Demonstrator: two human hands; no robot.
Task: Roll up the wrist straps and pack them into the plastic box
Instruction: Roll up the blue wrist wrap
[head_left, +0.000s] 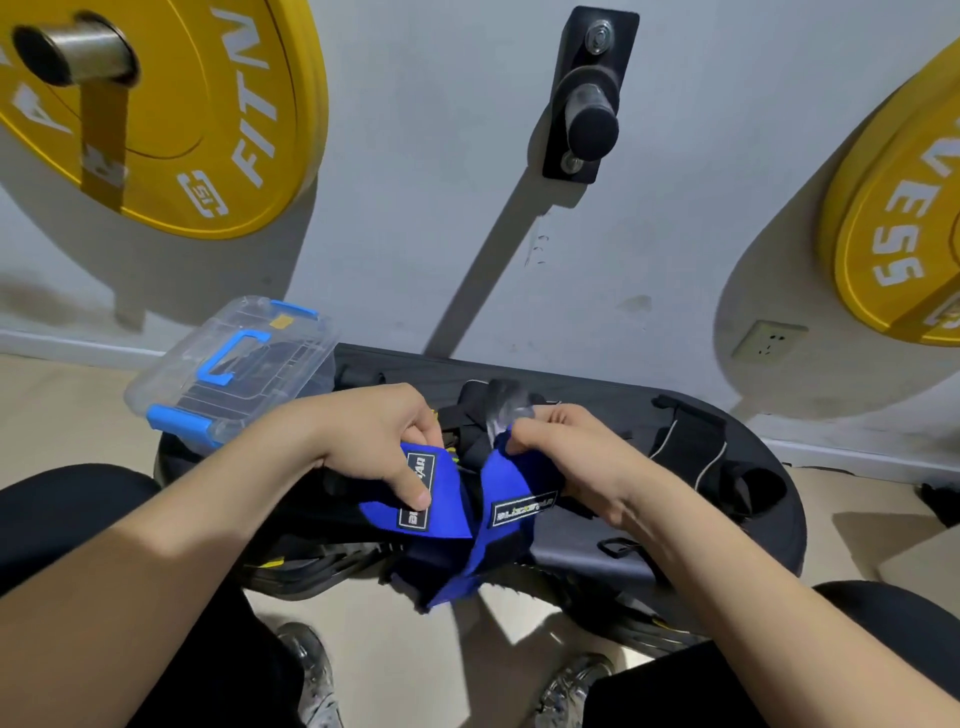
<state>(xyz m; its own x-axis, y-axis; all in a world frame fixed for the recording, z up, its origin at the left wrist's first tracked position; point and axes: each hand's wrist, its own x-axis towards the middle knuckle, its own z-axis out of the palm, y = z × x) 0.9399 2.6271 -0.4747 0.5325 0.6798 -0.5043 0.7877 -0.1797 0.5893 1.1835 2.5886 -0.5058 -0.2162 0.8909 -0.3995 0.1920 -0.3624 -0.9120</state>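
Two blue wrist straps with black logo patches hang over the front of a black bench (675, 540). My left hand (379, 441) grips the left blue strap (441, 499), thumb laid across its patch. My right hand (566, 447) pinches the top end of the right blue strap (514, 499); the two straps cross lower down. A clear plastic box (234, 364) with blue latches and handle stands with its lid on at the bench's left end, dark items showing inside.
More black straps (696, 441) and a loose buckle (618, 546) lie on the bench. Yellow weight plates (218, 119) hang on the wall at left and right, a black peg (589, 98) between them. My knees and shoes are below.
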